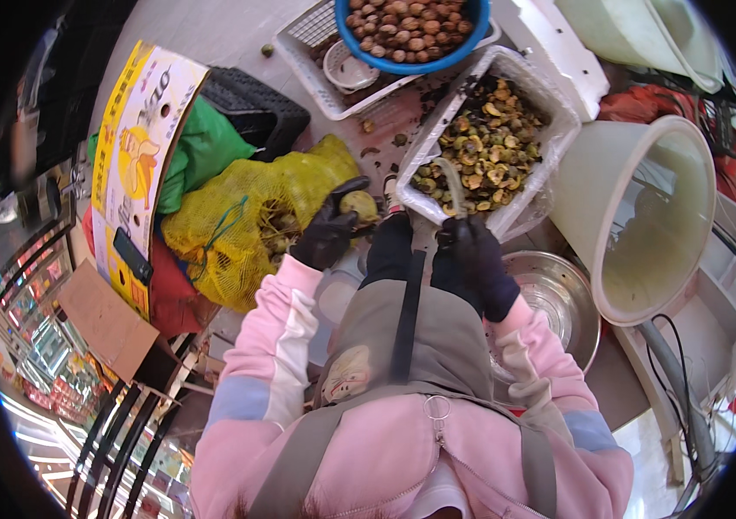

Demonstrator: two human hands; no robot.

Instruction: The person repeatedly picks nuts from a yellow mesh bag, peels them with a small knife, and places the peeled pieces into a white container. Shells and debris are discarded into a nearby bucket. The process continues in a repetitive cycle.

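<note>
In a black glove, my left hand (pixel 328 228) grips a yellow-green husked walnut (pixel 359 206) between thumb and fingers. My right hand (pixel 475 259), gloved too, is closed around the handle end of a curved tool, apparently a sickle-like blade (pixel 452 183). That blade arches over the near edge of a white foam box (pixel 421 201), which holds many cut walnut husks (pixel 481 152). Close to my left hand lies a yellow mesh sack (pixel 245 188), with more round fruit visible through its opening. The tool's handle is hidden by my fingers.
Beyond are a blue basin (pixel 416 65) of shelled-looking walnuts and a white plastic basket (pixel 303 71). To the right stand a metal basin (pixel 562 285) and a tilted white bucket (pixel 601 214). A banana carton (pixel 141 149) holding a phone (pixel 132 254) rises at left.
</note>
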